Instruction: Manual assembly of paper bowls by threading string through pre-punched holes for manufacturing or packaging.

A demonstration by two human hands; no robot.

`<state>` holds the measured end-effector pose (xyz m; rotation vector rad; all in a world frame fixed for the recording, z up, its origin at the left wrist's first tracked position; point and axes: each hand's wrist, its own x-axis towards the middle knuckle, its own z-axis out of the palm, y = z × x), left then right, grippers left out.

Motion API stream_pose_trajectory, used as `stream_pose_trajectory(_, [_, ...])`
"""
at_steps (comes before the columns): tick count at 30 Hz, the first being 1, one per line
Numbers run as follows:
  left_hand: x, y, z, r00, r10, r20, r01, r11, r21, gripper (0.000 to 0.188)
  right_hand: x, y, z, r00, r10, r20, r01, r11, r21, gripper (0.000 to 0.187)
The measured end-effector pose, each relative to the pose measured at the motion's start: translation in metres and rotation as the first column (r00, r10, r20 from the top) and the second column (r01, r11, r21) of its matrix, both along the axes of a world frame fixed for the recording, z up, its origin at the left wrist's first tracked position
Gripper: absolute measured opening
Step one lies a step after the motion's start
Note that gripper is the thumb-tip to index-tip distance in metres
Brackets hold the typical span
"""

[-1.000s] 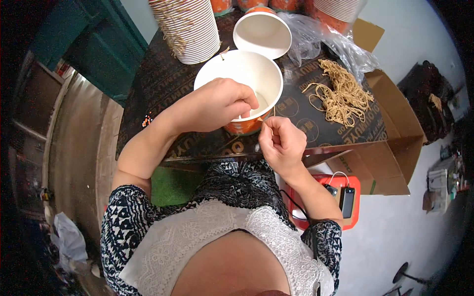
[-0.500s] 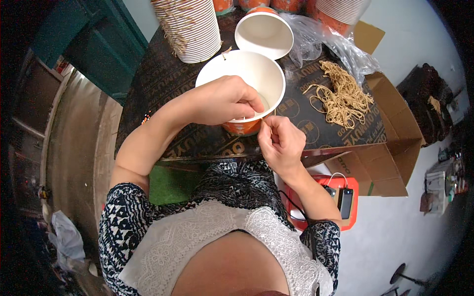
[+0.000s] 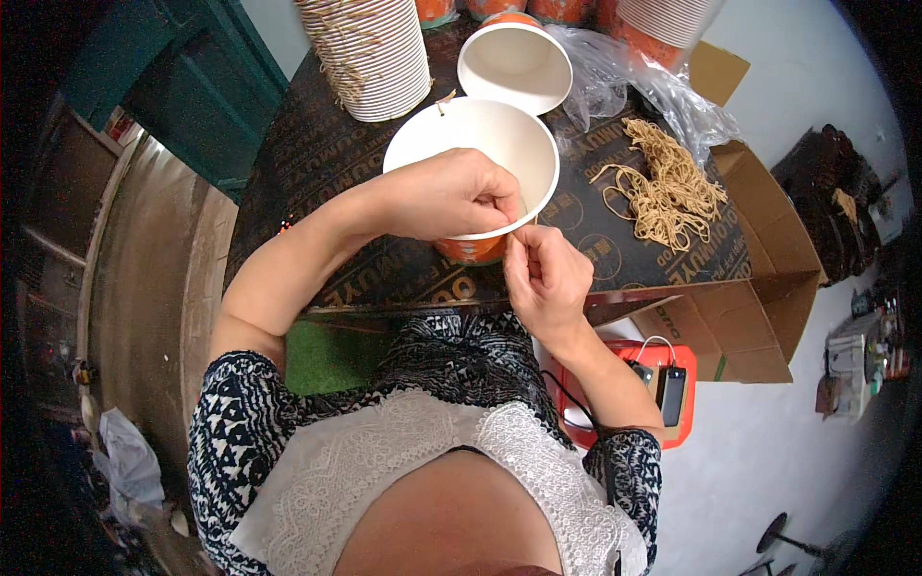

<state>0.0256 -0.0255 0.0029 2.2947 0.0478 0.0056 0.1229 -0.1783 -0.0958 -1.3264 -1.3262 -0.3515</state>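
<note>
A white-lined paper bucket [image 3: 480, 125] with an orange outside stands upright at the table's near edge. A short tan cord end [image 3: 445, 101] pokes out at its far rim. My left hand [image 3: 456, 192] reaches over the near rim, fingers bent and pressed together just inside the wall; what they hold is hidden. Outside the same rim, my right hand [image 3: 549, 274] pinches thumb against forefinger close to the wall, on what looks like a thin tan cord, mostly covered by the fingertips.
Behind the bucket, another white bucket [image 3: 516, 67] lies tilted. A tall stack of buckets [image 3: 370, 58] with cord handles rises at the far left. Right of my hands lie a heap of tan cords [image 3: 672, 187], clear plastic wrap [image 3: 663, 86] and an open cardboard box [image 3: 768, 240].
The bucket has shifted very slightly right. My left hand's fingers have moved a little to the right along the rim; my right hand stays nearly in place.
</note>
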Motion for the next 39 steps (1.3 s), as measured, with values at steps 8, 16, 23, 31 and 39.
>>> stream_pose_trajectory(8, [-0.008, 0.001, 0.008, 0.973, 0.221, 0.065, -0.228, 0.964, 0.137, 0.013, 0.046, -0.008, 0.01, 0.982, -0.087, 0.167, 0.13, 0.954, -0.27, 0.016])
stream_pose_trajectory(16, [-0.011, 0.003, 0.001, 0.978, 0.202, 0.048, -0.204, 0.978, 0.039, 0.015, 0.067, 0.035, 0.046, 0.992, -0.126, 0.016, 0.127, 0.99, -0.066, 0.014])
stream_pose_trajectory(23, [-0.015, 0.002, 0.002, 0.971, 0.236, 0.05, -0.234, 0.971, -0.04, 0.015, 0.05, 0.047, 0.049, 0.972, 0.181, -0.149, -0.178, 0.983, 0.034, 0.013])
stream_pose_trajectory(31, [-0.02, -0.007, 0.003, 0.932, 0.357, 0.055, -0.305, 0.86, -0.409, 0.012, 0.036, 0.036, 0.048, 0.856, 0.298, -0.423, -0.357, 0.932, -0.066, 0.014])
stream_pose_trajectory(39, [-0.019, -0.004, 0.005, 0.956, 0.293, -0.01, -0.232, 0.735, -0.637, 0.009, 0.035, 0.029, 0.047, 0.969, 0.208, -0.133, -0.216, 0.975, -0.049, 0.018])
